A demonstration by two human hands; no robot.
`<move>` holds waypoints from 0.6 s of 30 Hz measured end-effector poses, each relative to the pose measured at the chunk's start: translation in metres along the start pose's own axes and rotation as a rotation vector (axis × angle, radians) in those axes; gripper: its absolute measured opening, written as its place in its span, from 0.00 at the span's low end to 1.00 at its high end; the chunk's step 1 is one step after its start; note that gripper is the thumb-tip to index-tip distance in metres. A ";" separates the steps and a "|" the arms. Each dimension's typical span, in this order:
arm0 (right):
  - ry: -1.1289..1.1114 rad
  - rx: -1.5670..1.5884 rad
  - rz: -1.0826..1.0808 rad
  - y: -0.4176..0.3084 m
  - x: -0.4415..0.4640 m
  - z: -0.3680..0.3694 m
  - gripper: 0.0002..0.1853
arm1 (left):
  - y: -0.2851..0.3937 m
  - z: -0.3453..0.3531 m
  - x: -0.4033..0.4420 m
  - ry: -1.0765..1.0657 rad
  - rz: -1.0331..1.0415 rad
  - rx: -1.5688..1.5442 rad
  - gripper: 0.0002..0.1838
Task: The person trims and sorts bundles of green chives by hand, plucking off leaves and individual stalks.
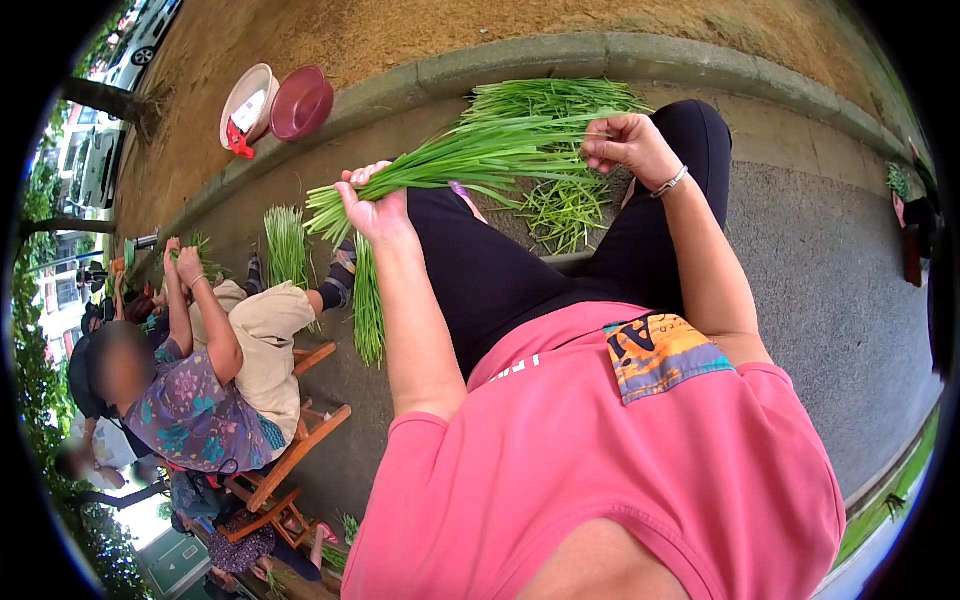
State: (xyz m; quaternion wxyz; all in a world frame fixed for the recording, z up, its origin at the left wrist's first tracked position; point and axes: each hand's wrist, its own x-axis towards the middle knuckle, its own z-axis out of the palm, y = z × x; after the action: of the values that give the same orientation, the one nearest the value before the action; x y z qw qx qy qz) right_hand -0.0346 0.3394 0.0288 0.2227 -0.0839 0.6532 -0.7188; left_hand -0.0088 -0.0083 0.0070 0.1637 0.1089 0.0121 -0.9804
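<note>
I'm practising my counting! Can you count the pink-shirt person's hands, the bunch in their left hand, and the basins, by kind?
Hands: 2 (left hand, right hand)
Green bunch in the left hand: 1
Basins: 2 (pale basin, dark pink basin)
Total: 5

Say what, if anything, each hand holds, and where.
Left hand grips a bunch of green stalks near one end. Right hand, at the other end: any hold unclear.
</note>
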 end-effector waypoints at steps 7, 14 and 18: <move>-0.100 -0.197 -0.131 0.008 0.005 -0.008 0.06 | 0.000 0.000 0.000 0.003 0.015 0.019 0.23; 0.241 -0.775 -0.432 0.018 0.014 0.005 0.11 | -0.002 -0.001 0.000 0.018 0.036 0.065 0.21; 0.505 -0.457 -0.142 0.036 0.024 0.013 0.13 | -0.005 -0.001 0.000 0.021 0.044 0.083 0.20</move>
State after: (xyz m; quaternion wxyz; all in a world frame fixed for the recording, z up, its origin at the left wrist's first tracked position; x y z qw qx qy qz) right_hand -0.0431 0.3154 -0.0083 -0.0213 0.0037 0.8243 -0.5658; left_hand -0.0099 -0.0040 0.0064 0.1803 0.1258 -0.0291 -0.9751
